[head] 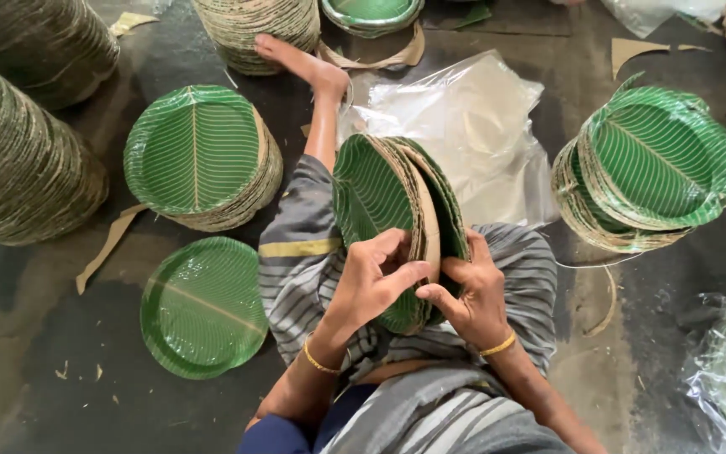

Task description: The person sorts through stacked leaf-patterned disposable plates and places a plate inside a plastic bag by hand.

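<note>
Seated on the floor, a person grips a bundle of green leaf-print paper plates (397, 227) on edge over the lap, left hand (371, 282) at 7 o'clock, right hand (472, 298) at 5 o'clock; light, stiff, glossy plates look best held by the rims.

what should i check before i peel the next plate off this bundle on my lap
1. Left hand on the bundle of green leaf-print plates: ok, fingers lie on the front green face.
2. Right hand supporting it: ok, fingers grip the rim edges from the other side.
3. Bundle steady: ok, it stands on edge on the lap, between both hands.
4. Only one plate separated: cannot tell, the edges are too tightly packed.
5. Flat green plates on the floor to the left: ok, top face bare.
6. Leaning stack on the right: not ok, it tilts and its plates are uneven.
</note>
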